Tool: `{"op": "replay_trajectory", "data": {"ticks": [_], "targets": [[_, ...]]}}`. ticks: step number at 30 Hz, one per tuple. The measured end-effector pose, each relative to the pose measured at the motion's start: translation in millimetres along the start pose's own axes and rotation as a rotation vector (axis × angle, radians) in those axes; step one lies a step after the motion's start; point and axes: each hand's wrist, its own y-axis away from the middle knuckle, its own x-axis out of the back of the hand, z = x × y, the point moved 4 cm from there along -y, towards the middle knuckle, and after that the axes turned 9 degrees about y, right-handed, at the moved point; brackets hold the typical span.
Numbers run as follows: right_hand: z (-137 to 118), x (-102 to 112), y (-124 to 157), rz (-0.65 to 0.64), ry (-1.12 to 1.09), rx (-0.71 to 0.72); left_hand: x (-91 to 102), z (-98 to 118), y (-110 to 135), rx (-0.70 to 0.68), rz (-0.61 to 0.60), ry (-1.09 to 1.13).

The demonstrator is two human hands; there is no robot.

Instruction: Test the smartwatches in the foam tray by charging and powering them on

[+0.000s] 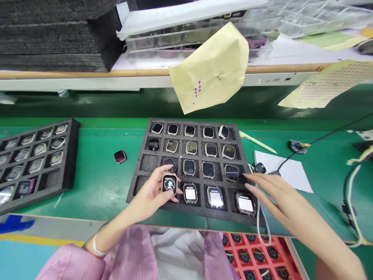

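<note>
My left hand (pixel 157 188) grips a strapless smartwatch (pixel 169 183) with a lit round dial on its screen, held just above the front left of a black foam tray (pixel 180 157). Rows of similar watch cases lie in the tray's compartments; several in the front row, such as this watch (pixel 216 197), show bright white screens. Over the tray's right edge is my right hand (pixel 271 188), fingers stretched out and nothing visible in them. Its fingertips are close to a dark-screened watch (pixel 231 173). A white cable (pixel 258 217) passes beneath this hand.
Another foam tray of watches (pixel 67 167) lies at the left, with a dark red watch (pixel 119 156) between the trays. At the right are a light green pen (pixel 258 142) and white paper (pixel 294 175). A yellow paper (pixel 212 70) hangs from the shelf. Below sits a red tray (pixel 243 266).
</note>
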Motion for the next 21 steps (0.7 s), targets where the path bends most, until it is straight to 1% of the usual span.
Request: {"op": "replay_trajectory", "data": {"ticks": [2,4,6,8,10,12,14,16,17,19,21], "targets": [[-1,-6,-20,-0.025,0.014,0.003,12.8,9,-4,0.000,0.013,-0.122],[-4,-17,-34,-0.024,0.078,-0.008,28.7,19,-11,-0.004,0.046,-0.234],[-4,-25,-42,0.041,0.105,-0.080,44.3,28,-20,-0.023,0.087,-0.298],[-1,-30,-43,0.113,0.032,-0.174,55.8,33,-27,-0.040,0.123,-0.316],[2,-30,-42,0.124,-0.108,-0.221,61.6,36,-33,-0.049,0.165,-0.305],[2,-24,-40,0.103,-0.251,-0.203,61.0,36,-37,-0.040,0.207,-0.284],[-2,-12,-42,0.115,-0.402,-0.164,54.5,37,-41,-0.015,0.220,-0.269],[-10,0,-48,0.138,-0.623,-0.160,44.1,39,-47,0.001,0.202,-0.247],[-14,4,-53,0.119,-0.762,-0.172,38.5,40,-50,0.004,0.189,-0.232],[-25,3,-66,0.020,-1.049,-0.199,27.4,41,-58,0.003,0.163,-0.190],[-35,-1,-81,-0.108,-1.279,-0.196,17.6,42,-66,-0.001,0.137,-0.146]]}}
